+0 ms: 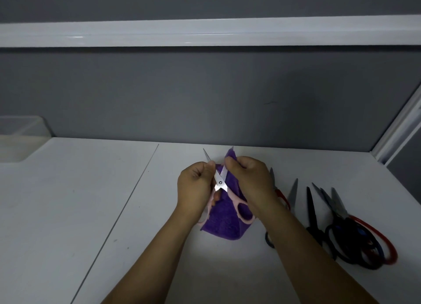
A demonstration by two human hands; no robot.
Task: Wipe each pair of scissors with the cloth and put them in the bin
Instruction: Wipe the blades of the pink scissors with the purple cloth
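The fingers (210, 165) of the left hand (196, 185) are curled and pinch one bare blade of the pink scissors (220, 183). The fingers (230, 162) of the right hand (248, 176) pinch the purple cloth (221, 228) round the other blade near its tip. The pair stands open in an X over the middle of the surface (91, 201), towards its back edge, and the rest of the cloth hangs under the handles. I cannot tell whether its hem touches down. These look light and stiff to me, thin steel on plastic loops. The blades will be slick on their flats and sharp at edge and point, so the flats or the loops are the places to hold. The cloth is soft and limp, which pads the fingers and adds grip. To the right the room is tight. A red-handled pair (282, 196) lies partly hidden behind the right forearm, with a black pair (312, 212) beyond it. A heap of dark and red-handled scissors (364, 237) sits toward the right front. The grey wall (205, 98) rises just behind the blade tips. The bin (20, 126) sits past the back left corner, well apart. I see only a seam (127, 201) in the surface on the way there.
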